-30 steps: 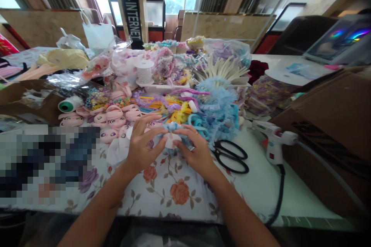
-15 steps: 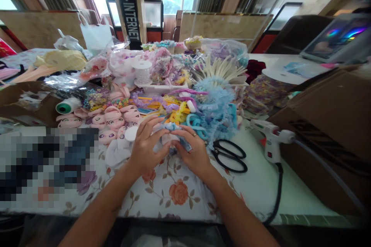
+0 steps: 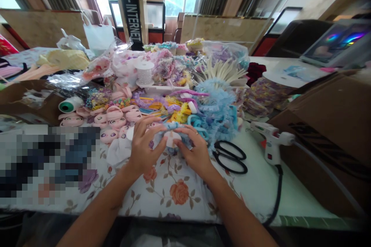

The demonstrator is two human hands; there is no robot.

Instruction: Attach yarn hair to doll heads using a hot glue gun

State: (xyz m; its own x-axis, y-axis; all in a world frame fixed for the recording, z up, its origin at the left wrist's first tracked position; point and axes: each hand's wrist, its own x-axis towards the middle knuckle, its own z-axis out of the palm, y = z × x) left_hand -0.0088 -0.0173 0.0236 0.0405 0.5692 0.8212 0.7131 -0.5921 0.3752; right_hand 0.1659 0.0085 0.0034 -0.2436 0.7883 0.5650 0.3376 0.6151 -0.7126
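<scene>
Both hands meet over the flowered cloth at the middle of the table. Between them is a small white round piece with light blue ruffled trim around its upper edge. My left hand grips its left side, thumb on the face of the piece and fingers behind. On the other side my right hand pinches it the same way, thumb low on the white face. White fabric lies left of my left hand. Pink doll faces are just beyond it. Blue ruffled trim is heaped beyond my right hand.
Black-handled scissors lie right of my right hand. Farther right stand a white glue gun with its cord and a big cardboard box. A white spool and bagged trims fill the back. Another cardboard box is at left.
The white piece has turned so that more of its round face shows toward me. My thumbs have shifted on it and spread slightly. The camera view has moved a little.
</scene>
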